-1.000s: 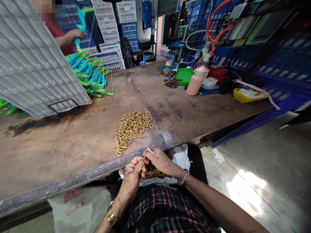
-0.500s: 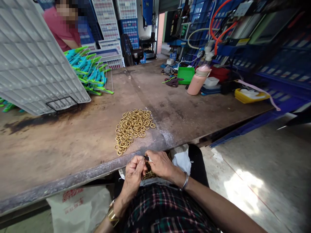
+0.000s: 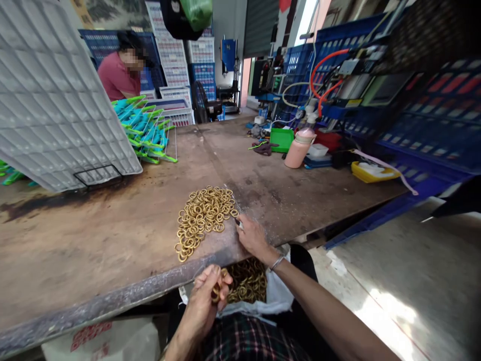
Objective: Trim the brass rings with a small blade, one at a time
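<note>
My left hand point(image 3: 205, 296) grips round brass-coloured rings point(image 3: 215, 293) by the white sack point(image 3: 281, 296). My right hand point(image 3: 253, 238) pinches possibly a dark-tipped tool point(image 3: 238, 222), beside the golden ring heap point(image 3: 206, 210) on the brown desk point(image 3: 93, 240). Careless nudge could scatter its edge.

Stacked crates point(image 3: 173, 60), concrete floor point(image 3: 376, 271) sunlit, shutter point(image 3: 261, 27) seemingly grey.

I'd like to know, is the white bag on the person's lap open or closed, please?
Open: the mouth of the bag is spread wide, showing the rings inside.
</note>
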Demonstrator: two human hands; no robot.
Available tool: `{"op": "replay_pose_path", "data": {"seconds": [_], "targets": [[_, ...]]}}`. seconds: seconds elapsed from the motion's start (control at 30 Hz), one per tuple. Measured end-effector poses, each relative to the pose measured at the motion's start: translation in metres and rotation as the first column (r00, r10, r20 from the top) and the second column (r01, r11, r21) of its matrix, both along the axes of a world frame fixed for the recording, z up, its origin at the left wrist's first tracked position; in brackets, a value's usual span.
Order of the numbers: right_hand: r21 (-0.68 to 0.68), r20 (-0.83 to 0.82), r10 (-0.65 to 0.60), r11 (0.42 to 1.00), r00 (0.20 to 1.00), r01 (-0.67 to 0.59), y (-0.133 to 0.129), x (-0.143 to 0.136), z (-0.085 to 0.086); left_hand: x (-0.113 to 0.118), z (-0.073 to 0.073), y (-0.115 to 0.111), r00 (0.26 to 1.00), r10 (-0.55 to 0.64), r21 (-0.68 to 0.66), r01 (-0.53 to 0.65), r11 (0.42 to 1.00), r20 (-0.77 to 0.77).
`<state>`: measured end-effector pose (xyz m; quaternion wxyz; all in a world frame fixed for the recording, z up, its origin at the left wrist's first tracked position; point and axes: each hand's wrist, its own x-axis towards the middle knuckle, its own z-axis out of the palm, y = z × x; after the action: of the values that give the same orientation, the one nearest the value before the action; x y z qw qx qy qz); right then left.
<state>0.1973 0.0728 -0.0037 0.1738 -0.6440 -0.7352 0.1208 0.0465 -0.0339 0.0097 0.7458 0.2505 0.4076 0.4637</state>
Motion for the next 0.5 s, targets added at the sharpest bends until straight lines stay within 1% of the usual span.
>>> {"op": "replay_pose_path", "data": {"seconds": [0.07,0.17,0.27,0.37,0.43,0.5], "targets": [[0.035,0.029,-0.047,0.998,0.998,0.046,0.019,0.004,-0.003,-0.002,-0.002,0.001,0.999,0.032,-0.037,-0.031,0.999,0.024],[0.030,0.120,-0.050,0.998,0.992,0.046,0.036,0.004,-0.007,-0.007,-0.004,0.000,0.996,0.046,-0.094,-0.039,0.995,0.074],[0.015,0.200,-0.045,0.999,0.979,0.043,0.040,0.001,-0.009,-0.010,-0.007,0.001,0.983,0.044,-0.166,-0.015,0.986,0.176],[-0.008,0.259,-0.043,0.999,0.965,0.047,0.039,-0.003,-0.010,-0.011,-0.011,0.004,0.964,0.085,-0.237,-0.023,0.971,0.251],[-0.027,0.294,-0.033,0.999,0.955,0.043,0.039,-0.003,-0.010,-0.012,-0.014,0.006,0.955,0.118,-0.256,-0.047,0.966,0.272],[-0.029,0.314,-0.026,0.999,0.949,0.037,0.038,-0.003,-0.011,-0.011,-0.015,0.007,0.957,0.123,-0.251,-0.055,0.966,0.262]]}}
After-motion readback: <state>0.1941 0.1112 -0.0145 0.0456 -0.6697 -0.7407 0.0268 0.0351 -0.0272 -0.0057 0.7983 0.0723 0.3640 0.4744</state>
